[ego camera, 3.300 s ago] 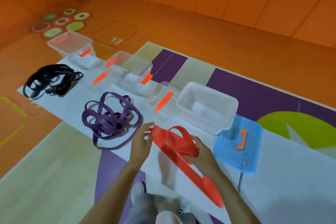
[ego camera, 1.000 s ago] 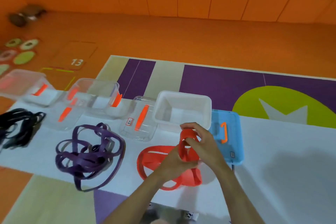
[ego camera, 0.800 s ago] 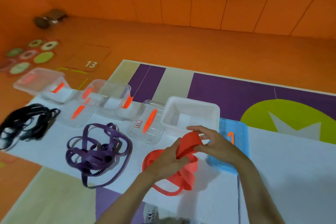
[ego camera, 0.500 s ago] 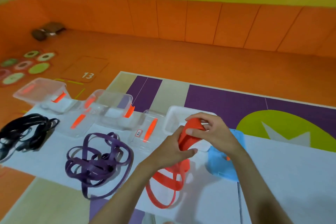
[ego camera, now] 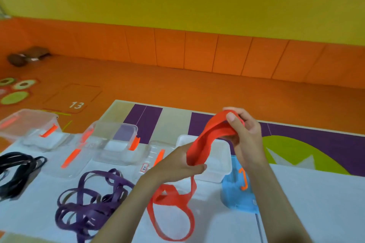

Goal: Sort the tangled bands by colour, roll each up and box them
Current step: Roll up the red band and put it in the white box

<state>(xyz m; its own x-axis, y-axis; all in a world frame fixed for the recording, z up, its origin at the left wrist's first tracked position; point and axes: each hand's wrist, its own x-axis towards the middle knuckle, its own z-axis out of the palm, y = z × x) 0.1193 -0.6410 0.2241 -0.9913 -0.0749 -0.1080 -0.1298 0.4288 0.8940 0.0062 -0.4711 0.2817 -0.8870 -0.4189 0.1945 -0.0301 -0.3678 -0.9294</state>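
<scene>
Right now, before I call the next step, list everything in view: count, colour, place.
red band: one, red, stretched between both hands, loops hanging below
purple bands: one tangle, purple, on the sheet left of the red band
black bands: one tangle, black, sheet's left edge
clear boxes: two, clear with orange clips, back left, open
clear lids: two, clear with orange handles, beside those boxes
white box: one, white, open, behind the hands
blue lid: one, blue with orange handle, right of the white box
sheet: one, white, under everything
left hand: one, grips the band low
right hand: one, grips the band high
</scene>
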